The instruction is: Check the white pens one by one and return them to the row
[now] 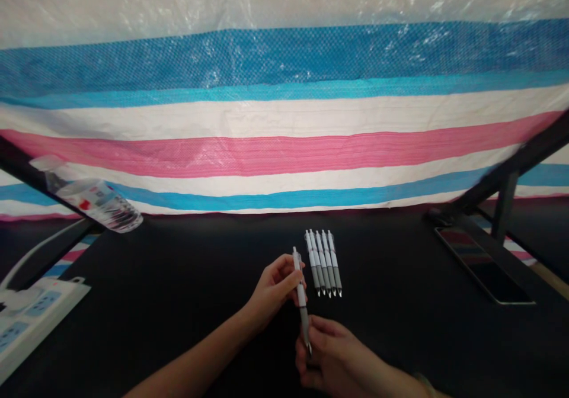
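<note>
A white and grey click pen [300,293] stands nearly upright in the picture, clicker end away from me and silver tip toward me. My left hand [278,282] is closed around its white upper barrel, thumb on top. At the lower end, my right hand [331,350] has its fingers curled about the grey grip, close to the tip. Several matching pens [324,262] lie side by side on the black table [213,262], just beyond and to the right of the held one, all with tips toward me.
A dark phone [482,265] lies at the right. On the left are a white power strip [42,321] with a plugged-in cable and a clear plastic bottle [100,199] tilted by a black frame bar. A striped plastic sheet [284,155] hangs across the back.
</note>
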